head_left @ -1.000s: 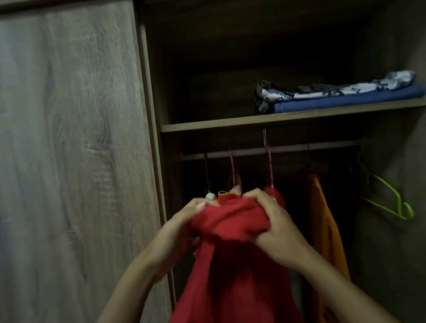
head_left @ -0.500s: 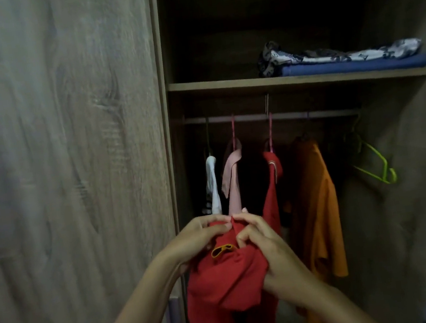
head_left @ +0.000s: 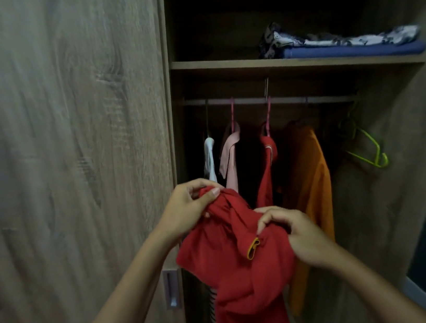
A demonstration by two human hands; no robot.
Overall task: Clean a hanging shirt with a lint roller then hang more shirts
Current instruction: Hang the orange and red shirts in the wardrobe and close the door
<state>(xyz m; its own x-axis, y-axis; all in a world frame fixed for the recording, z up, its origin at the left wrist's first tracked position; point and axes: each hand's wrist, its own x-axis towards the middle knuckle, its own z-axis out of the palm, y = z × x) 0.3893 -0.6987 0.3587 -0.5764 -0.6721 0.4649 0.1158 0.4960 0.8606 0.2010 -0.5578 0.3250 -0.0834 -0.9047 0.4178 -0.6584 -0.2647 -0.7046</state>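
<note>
Both hands (head_left: 186,211) (head_left: 301,233) grip red shirt (head_left: 237,262) before wardrobe (head_left: 220,63)

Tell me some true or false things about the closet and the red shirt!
1. Both hands hold the red shirt. True: the left hand and the right hand grip its bunched top.
2. The green hanger has a shirt on it. False: it hangs bare at the right end of the rail.
3. An orange shirt hangs on the rail. True.
4. The shelf above the rail has shoes on it. False: folded cloth lies there, a patterned piece on a blue one.
5. The held shirt is already hung on the rail. False: it is in the hands, below the rail.
</note>
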